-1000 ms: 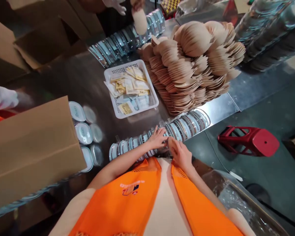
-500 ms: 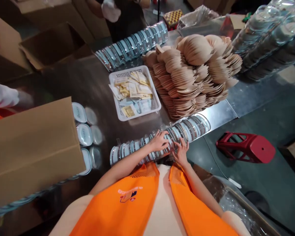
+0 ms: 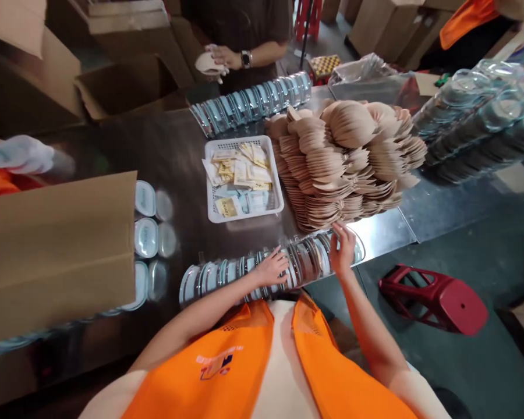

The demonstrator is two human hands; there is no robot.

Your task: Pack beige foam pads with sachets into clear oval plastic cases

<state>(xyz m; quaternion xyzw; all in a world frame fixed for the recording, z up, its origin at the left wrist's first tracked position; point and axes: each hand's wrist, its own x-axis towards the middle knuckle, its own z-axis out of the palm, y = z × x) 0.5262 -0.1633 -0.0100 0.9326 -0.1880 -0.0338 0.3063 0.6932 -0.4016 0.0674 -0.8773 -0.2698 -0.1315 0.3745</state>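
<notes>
A white glare burns on the metal table (image 3: 390, 231) just right of the right hand (image 3: 343, 253), and small highlights glint along the plastic containers (image 3: 305, 261) beneath the left hand (image 3: 271, 270), while the boxes (image 3: 61, 70) far beyond it to the left sink into dim brown shadow. Both hands look slightly soft, and a pale shape (image 3: 24, 152) well left of the left hand is smeared. Toward the edges, the wide view stretches things outward.
</notes>
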